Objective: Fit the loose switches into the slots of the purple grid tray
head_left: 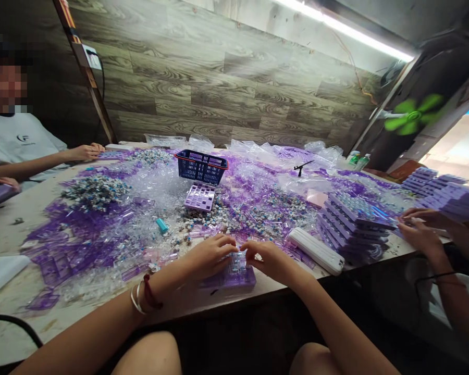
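At the front edge of the table, my left hand (pixel 213 254) and my right hand (pixel 268 260) meet over a translucent purple plastic block (pixel 242 281). Between their fingertips is a small clear plastic piece (pixel 238 262), resting on top of that block. My left fingers are bent and pinch it from the left. From the right, my right thumb and forefinger close on its upper edge. Its fine details are blurred. Just beyond my hands lie loose small white and blue switch-like parts (pixel 258 221).
A dark blue basket (pixel 201 167) stands behind a lilac keyboard-like plate (pixel 200 197). On the right are a white bar-shaped case (pixel 316 251) and a stack of lilac plates (pixel 352 224). Purple plastic pieces (pixel 68 260) cover the left. Co-workers' hands (pixel 84 152) are at both sides.
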The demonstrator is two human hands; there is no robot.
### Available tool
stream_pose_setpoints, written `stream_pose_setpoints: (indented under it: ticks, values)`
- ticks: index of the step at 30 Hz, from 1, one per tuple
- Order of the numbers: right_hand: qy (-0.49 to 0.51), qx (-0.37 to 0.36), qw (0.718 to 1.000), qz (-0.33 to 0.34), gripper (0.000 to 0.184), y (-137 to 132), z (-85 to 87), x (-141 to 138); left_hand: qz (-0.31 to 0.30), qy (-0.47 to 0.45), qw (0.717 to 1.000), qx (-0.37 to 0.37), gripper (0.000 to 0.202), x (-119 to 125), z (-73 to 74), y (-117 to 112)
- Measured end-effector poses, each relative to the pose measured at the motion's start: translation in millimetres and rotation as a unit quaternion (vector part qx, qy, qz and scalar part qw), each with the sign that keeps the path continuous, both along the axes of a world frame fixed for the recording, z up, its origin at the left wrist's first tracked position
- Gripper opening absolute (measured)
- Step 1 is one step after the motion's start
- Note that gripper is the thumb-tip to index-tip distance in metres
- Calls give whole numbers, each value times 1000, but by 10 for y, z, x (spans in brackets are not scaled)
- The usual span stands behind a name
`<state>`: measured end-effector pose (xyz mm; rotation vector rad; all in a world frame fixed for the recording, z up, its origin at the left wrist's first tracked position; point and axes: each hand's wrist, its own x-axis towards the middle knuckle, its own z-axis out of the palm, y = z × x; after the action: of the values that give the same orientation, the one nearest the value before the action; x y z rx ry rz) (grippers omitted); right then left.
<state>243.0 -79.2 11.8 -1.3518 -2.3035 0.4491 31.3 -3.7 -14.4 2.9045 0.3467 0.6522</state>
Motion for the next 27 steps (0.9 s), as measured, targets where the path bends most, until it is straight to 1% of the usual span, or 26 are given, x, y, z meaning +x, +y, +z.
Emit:
stream_pose_setpoints:
  ticks: [7, 10, 17, 20, 27]
  values:
    - [-16, -2, 1000, -5, 29, -7, 20, -17, -1, 4, 1000, -1, 24, 0, -6, 10]
    - [-24, -3, 1000, -3, 27, -9, 26, -28, 1, 9, 1000, 1, 24, 0, -7, 10]
    - [-32, 6, 999, 1, 24, -7, 4, -28, 4, 17, 1000, 5, 24, 2, 29, -10]
    - [-35, 12, 999, 6, 22, -13, -3, -29, 1, 10, 1000, 4, 23, 1, 19, -3]
    - [-22, 1, 1000, 8, 21, 11, -16, -16, -5, 5, 1000, 5, 23, 3, -11, 15]
